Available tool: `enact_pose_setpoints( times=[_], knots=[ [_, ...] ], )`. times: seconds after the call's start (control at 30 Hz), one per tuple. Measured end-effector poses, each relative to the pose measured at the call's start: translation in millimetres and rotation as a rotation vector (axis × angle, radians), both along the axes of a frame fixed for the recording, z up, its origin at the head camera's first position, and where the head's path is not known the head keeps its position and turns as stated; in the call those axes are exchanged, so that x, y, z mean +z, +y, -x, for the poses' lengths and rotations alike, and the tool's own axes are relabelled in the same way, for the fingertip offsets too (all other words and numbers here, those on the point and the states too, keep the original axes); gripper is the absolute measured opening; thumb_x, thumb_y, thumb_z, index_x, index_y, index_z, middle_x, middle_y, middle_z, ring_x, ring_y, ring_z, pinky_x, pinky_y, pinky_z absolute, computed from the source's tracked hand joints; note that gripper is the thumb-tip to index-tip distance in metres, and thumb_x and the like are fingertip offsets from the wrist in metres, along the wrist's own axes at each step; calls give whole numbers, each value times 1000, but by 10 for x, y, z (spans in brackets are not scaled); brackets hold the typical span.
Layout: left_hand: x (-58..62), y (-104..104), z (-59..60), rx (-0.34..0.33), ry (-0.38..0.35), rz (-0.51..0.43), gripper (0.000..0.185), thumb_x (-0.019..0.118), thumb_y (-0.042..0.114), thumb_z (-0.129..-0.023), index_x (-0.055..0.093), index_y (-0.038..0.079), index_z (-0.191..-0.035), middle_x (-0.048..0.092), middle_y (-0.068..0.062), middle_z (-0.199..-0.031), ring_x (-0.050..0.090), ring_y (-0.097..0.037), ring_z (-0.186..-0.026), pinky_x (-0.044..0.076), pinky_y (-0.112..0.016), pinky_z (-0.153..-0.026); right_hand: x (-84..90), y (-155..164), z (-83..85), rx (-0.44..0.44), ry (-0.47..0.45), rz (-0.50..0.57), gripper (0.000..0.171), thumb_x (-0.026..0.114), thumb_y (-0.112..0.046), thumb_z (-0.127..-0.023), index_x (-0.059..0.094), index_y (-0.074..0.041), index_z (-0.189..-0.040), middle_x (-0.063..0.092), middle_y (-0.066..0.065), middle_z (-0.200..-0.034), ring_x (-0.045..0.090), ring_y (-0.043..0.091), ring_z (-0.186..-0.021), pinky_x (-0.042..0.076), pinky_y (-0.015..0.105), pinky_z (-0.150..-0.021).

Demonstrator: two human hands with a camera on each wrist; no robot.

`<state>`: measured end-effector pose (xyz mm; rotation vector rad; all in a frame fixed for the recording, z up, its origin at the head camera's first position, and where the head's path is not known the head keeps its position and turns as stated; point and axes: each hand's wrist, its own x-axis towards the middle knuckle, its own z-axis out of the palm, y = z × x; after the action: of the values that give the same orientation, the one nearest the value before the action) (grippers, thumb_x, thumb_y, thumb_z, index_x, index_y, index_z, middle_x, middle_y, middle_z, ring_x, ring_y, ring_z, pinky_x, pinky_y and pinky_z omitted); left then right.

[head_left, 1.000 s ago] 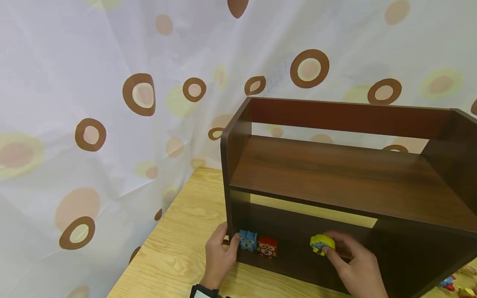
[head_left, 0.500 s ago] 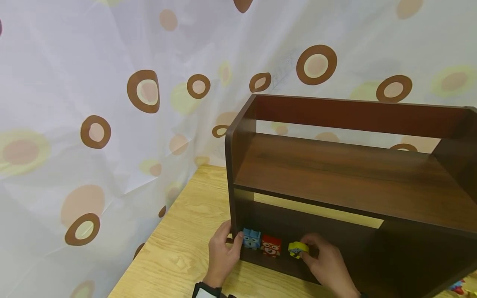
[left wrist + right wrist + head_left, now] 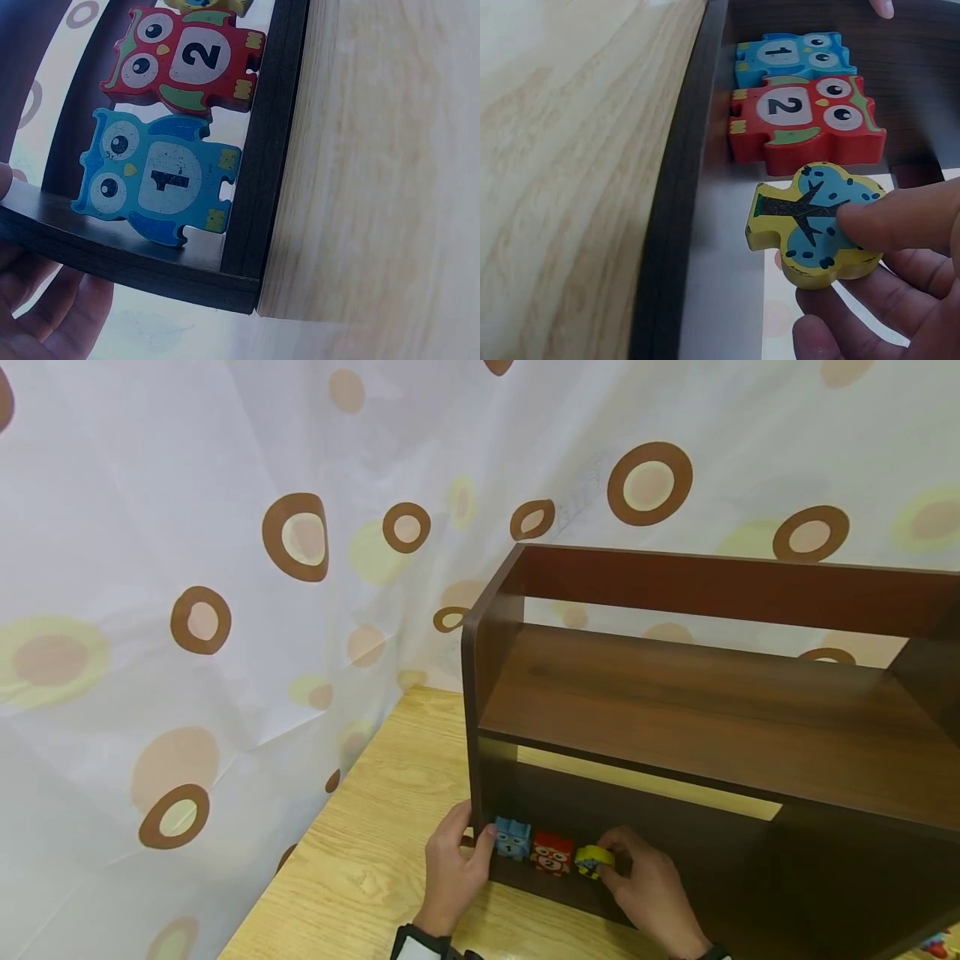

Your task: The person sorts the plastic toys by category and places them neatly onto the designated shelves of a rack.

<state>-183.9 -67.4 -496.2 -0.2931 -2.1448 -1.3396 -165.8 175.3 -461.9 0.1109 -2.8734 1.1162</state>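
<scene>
My right hand [image 3: 651, 887] pinches a yellow tree-shaped wooden block [image 3: 810, 244] between thumb and fingers, its blue crown facing out. The block is in the lower compartment, to the right of a red owl block [image 3: 154, 82] numbered 2. Whether it touches the compartment floor I cannot tell. A blue owl block [image 3: 139, 172] numbered 1 stands upright left of the red one, close to the side panel. My left hand [image 3: 456, 870] grips the left side panel of the dark brown shelf [image 3: 471, 693], thumb inside and fingers outside.
An upper shelf board [image 3: 697, 710] spans above the blocks. The shelf stands on a light wood table [image 3: 375, 810], against a wall covering [image 3: 247, 468] with brown circles. Small colourful pieces [image 3: 936, 943] lie at the lower right.
My right hand has moved left with the tree block, bringing it beside the red owl. My left hand keeps its grip on the side panel. The head view has shifted slightly.
</scene>
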Motion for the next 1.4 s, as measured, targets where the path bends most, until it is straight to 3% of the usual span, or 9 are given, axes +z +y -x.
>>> enact_pose_setpoints(
  times=[0.2,0.63,0.87,0.97,1.1,1.33,1.4],
  knots=[
    [14,6,-5,-5,18,0,28,68,6,-88,70,7,-116,73,-9,-108,67,-12,-86,55,-21,-64,-47,-2,-6,16,-5,-25,24,74,-1,-82,64,-10,-102,70,4,-99,64,13,-84,49,27,-65],
    [24,1,-18,1,-9,-9,28,68,7,-88,70,9,-115,73,-5,-109,68,-12,-86,55,-21,-65,-46,-18,-7,44,-25,-46,26,75,-1,-81,64,-10,-103,70,3,-99,66,15,-86,53,33,-69],
    [40,8,-24,4,2,-8,27,68,7,-88,70,10,-115,73,-3,-108,67,-11,-86,55,-21,-64,17,66,-50,69,-9,-78,34,72,-15,-88,63,-7,-120,66,11,-120,63,31,-111,51,51,-92],
    [33,12,-34,0,-7,-11,27,68,8,-88,70,9,-115,73,-3,-108,66,-10,-85,55,-21,-64,74,133,-118,57,68,-95,39,71,-18,-89,62,-6,-125,64,15,-126,57,40,-118,45,59,-96],
    [23,20,-44,-3,-18,-19,28,69,8,-88,70,12,-115,73,-2,-108,67,-9,-85,55,-22,-64,167,188,-213,0,257,-102,36,75,-14,-85,66,-7,-119,66,17,-122,54,44,-117,41,63,-94],
    [19,20,-36,22,-17,6,29,69,7,-87,70,13,-115,73,-2,-108,67,-10,-87,54,-22,-66,374,231,-411,-48,577,-60,36,79,-2,-76,69,-9,-109,69,14,-112,57,34,-102,39,55,-91],
    [18,18,-35,26,-14,12,29,69,7,-86,70,11,-115,73,-3,-108,67,-10,-86,54,-22,-66,428,254,-474,-60,649,-69,37,79,1,-73,70,-9,-107,69,13,-109,55,28,-99,38,47,-91]
  ],
)
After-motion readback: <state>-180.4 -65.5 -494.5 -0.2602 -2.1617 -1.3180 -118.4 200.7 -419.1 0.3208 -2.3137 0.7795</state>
